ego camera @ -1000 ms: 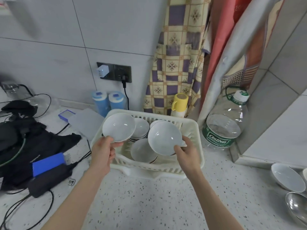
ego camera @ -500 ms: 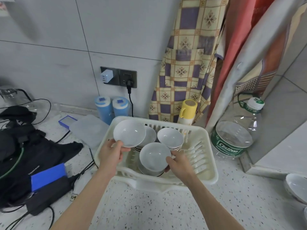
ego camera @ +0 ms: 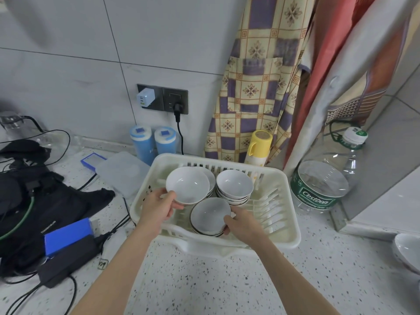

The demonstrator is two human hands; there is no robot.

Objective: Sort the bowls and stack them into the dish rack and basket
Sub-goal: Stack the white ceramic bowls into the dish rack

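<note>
The bowls (ego camera: pixel 187 185) look like glossy white ceramic. The rack (ego camera: pixel 286 220) is matt cream plastic. The counter (ego camera: pixel 204 280) is smooth speckled stone. The far wall (ego camera: pixel 68 53) has glossy tiles; the apron (ego camera: pixel 256 87) is patterned cloth.

the bowl (ego camera: pixel 408 252) at the right edge is cut off, only part of it showing. the left stack (ego camera: pixel 209 179) in the dish rack (ego camera: pixel 288 221) hides behind the held bowl (ego camera: pixel 187 185) — its count can't be told. the right hand (ego camera: pixel 242 226) covers the front stack's (ego camera: pixel 210 215) near rim.
</note>
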